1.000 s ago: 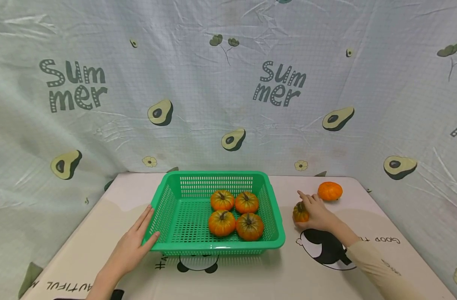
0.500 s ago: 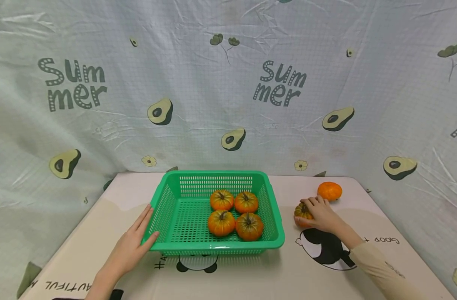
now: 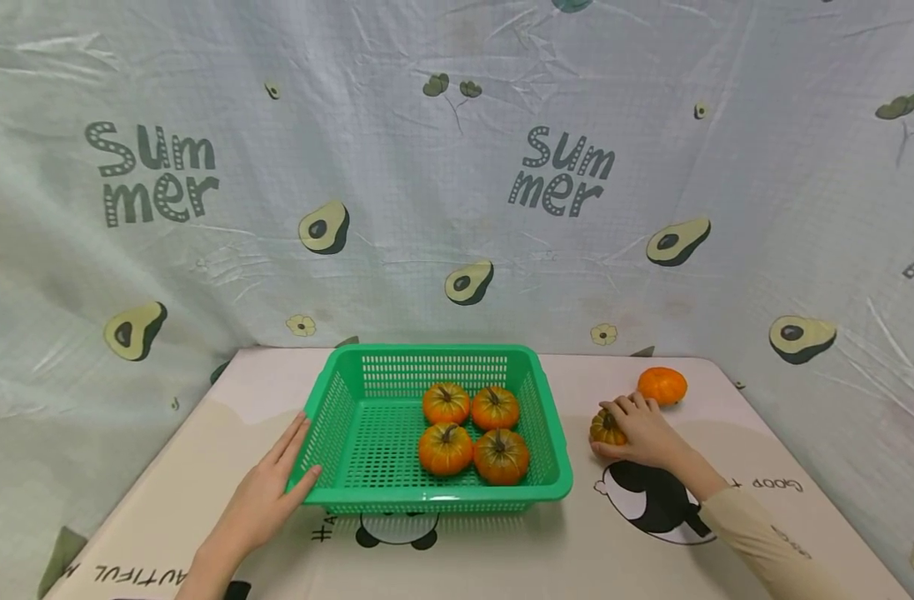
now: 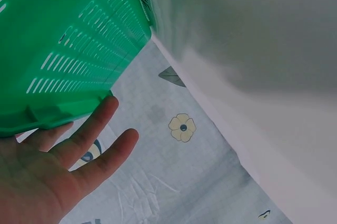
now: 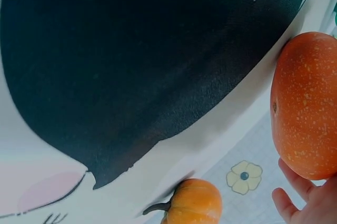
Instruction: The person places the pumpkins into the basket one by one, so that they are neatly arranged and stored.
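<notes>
A small green-and-orange pumpkin (image 3: 605, 428) is gripped by my right hand (image 3: 640, 433) on the right side of the table, fingers over its top and thumb at its near side. In the right wrist view, the orange underside of this pumpkin (image 5: 306, 103) shows beside the hand (image 5: 313, 203); whether it touches the table I cannot tell. My left hand (image 3: 260, 498) rests its straight, spread fingers against the left rim of a green plastic basket (image 3: 437, 493). The left wrist view shows those fingers (image 4: 87, 137) along the basket's edge (image 4: 58, 121).
Several pumpkins sit together in the basket's right half, among them a front-left pumpkin (image 3: 445, 449). Another orange pumpkin (image 3: 662, 386) lies on the table behind my right hand. A printed cloth curtain (image 3: 397, 167) hangs behind the table and along its sides.
My right hand has closed round the small pumpkin and shifted it slightly to the right. The left hand and the basket have stayed put.
</notes>
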The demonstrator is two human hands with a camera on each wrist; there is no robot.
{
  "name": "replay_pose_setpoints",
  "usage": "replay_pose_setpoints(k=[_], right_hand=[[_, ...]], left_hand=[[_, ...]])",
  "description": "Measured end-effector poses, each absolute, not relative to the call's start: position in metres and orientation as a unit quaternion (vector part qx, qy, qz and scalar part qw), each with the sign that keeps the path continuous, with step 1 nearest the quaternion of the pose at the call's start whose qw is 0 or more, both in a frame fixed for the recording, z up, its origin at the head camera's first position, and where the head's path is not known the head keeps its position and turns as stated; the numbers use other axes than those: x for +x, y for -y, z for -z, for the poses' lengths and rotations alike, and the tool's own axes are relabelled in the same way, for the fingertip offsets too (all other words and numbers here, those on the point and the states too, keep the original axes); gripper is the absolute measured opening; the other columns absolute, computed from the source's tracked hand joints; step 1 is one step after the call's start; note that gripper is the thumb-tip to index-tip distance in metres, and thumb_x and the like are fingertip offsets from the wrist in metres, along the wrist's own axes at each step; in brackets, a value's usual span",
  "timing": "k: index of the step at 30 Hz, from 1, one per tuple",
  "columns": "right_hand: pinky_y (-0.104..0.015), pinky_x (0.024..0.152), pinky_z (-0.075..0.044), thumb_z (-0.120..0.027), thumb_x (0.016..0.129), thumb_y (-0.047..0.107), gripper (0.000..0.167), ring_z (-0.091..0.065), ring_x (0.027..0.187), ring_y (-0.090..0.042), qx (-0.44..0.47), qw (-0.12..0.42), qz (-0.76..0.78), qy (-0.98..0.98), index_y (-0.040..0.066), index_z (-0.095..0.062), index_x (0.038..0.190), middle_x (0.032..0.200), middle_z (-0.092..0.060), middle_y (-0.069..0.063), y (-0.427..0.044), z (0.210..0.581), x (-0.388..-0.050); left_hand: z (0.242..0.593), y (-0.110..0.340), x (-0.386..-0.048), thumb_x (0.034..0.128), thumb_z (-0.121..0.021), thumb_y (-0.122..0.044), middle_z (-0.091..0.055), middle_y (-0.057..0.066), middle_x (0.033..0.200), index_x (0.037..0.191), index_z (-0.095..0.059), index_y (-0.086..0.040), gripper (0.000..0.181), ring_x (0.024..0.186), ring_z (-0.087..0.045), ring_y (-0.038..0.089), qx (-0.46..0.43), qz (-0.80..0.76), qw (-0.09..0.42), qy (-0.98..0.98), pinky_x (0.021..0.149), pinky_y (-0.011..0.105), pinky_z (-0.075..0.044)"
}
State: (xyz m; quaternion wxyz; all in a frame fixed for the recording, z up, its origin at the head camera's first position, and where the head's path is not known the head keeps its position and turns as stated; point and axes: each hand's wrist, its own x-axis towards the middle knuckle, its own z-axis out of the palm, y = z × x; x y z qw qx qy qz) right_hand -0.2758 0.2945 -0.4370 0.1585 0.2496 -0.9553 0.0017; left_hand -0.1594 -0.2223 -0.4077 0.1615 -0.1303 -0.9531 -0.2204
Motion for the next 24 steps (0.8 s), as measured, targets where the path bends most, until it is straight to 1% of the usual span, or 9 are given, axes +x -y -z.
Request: replay_pose_setpoints(k=[8,14,24], right_hand=[[-0.043,0.075,-0.033,-0.066,0.070,0.050,0.059,-0.044,0.091,-0.028,0.242,0.167,-0.010,0.956,0.005,-0.058,0.108,0.097,-0.057,-0.011,-0.2926,0.4365,-0.2766],[-0.041,0.073,-0.033,-0.067,0.069,0.052,0.058,-0.044,0.088,-0.027,0.237,0.176,-0.003,0.955,0.007,-0.059,0.105,0.095,-0.058,-0.009,-0.2938,0.4371,-0.2776],[-0.043,0.075,-0.034,-0.066,0.070,0.052,0.058,-0.044,0.088,-0.026,0.229,0.178,-0.030,0.957,0.008,-0.059,0.107,0.098,-0.061,-0.009,-0.2941,0.4344,-0.2787]], left_hand=[[0.4088,0.2222,-0.1593,0.0893,-0.051,-0.028,-0.026,0.017,0.145,0.139,-0.027,0.000,0.062,0.122,-0.040,0.039,-0.130,0.219,0.167,0.952,0.089,0.053,-0.041],[0.4092,0.2218,-0.1590,0.0890,-0.052,-0.027,-0.027,0.017,0.144,0.139,-0.028,0.000,0.062,0.121,-0.041,0.039,-0.136,0.218,0.179,0.950,0.088,0.053,-0.042],[0.4099,0.2222,-0.1593,0.0887,-0.053,-0.027,-0.027,0.017,0.145,0.139,-0.028,0.000,0.062,0.121,-0.041,0.040,-0.136,0.218,0.184,0.949,0.088,0.053,-0.042]])
